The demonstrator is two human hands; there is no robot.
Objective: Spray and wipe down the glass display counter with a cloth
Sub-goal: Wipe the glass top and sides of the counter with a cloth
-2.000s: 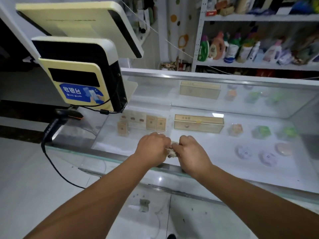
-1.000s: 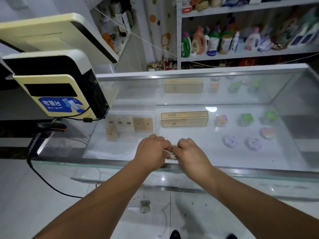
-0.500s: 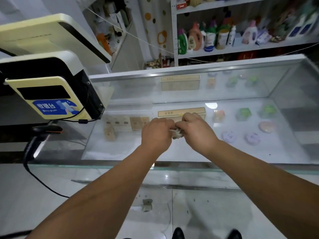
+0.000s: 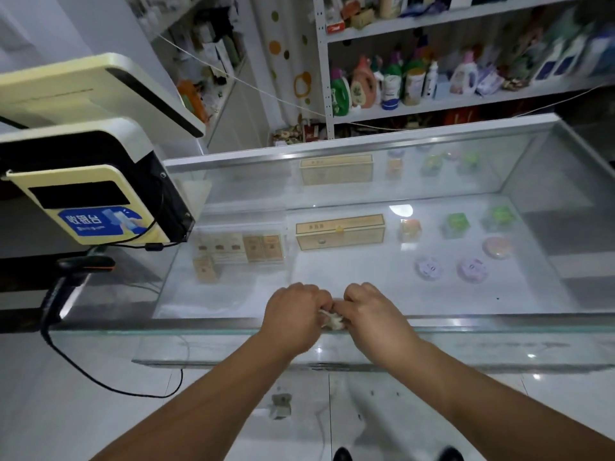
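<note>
Glass counter [image 4: 549, 327], near edge at lower centre of the frame, is where my left hand [image 4: 293, 314] and right hand [image 4: 372, 316], both clenched on the small whitish cloth [image 4: 332, 321], have pulled back from mid-pane, so I judge wiping is under way.

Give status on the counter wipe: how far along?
Done: nothing provable; the glass counter shows no wet streaks. In hand: left hand and right hand both grip a small wadded cloth at its near edge. Left: seemingly the whole top, out to the far rail and right end.
</note>
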